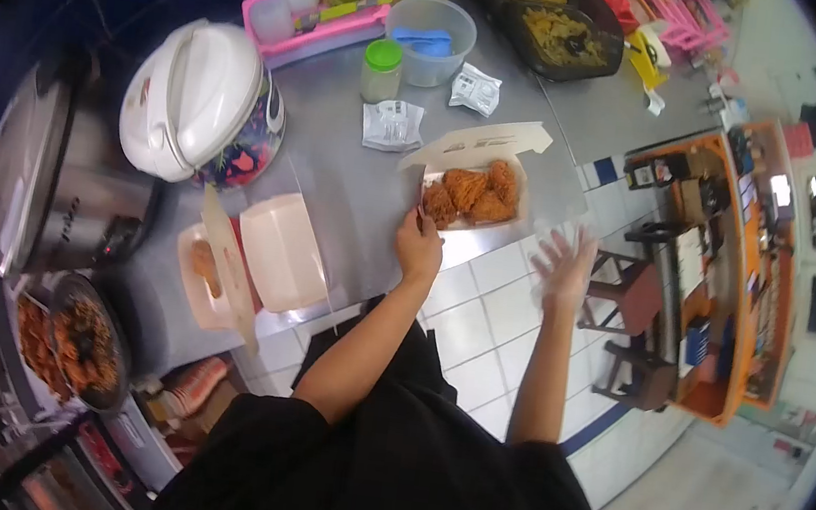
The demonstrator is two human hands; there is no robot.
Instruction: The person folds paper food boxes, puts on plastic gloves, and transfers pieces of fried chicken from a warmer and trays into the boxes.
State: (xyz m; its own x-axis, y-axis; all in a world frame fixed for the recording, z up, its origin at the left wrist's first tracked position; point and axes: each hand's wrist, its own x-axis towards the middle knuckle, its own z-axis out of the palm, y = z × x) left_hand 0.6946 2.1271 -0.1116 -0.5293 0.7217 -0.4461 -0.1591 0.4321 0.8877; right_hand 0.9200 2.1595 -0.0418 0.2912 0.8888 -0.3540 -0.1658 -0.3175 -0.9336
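My left hand (419, 245) grips the near left edge of an open paper box (514, 229) on the steel counter. Several pieces of fried chicken (477, 191) lie in this box, and its lid leans up on the far side. To the right of the box, my right hand (564, 263) is raised in a clear plastic glove, fingers spread, holding nothing. Farther left, an empty open box (286, 251) stands beside another open box (210, 314) with a brown piece of food (204, 265) inside. Two small white packets (392, 125) (475, 90) lie beyond the chicken box.
A white rice cooker (194, 102) stands at the back left, near a large steel cooker (81, 208). A green-lidded jar (382, 72), a clear tub (430, 41) and black food trays (568, 44) are at the back. A stool (625, 294) is at the right.
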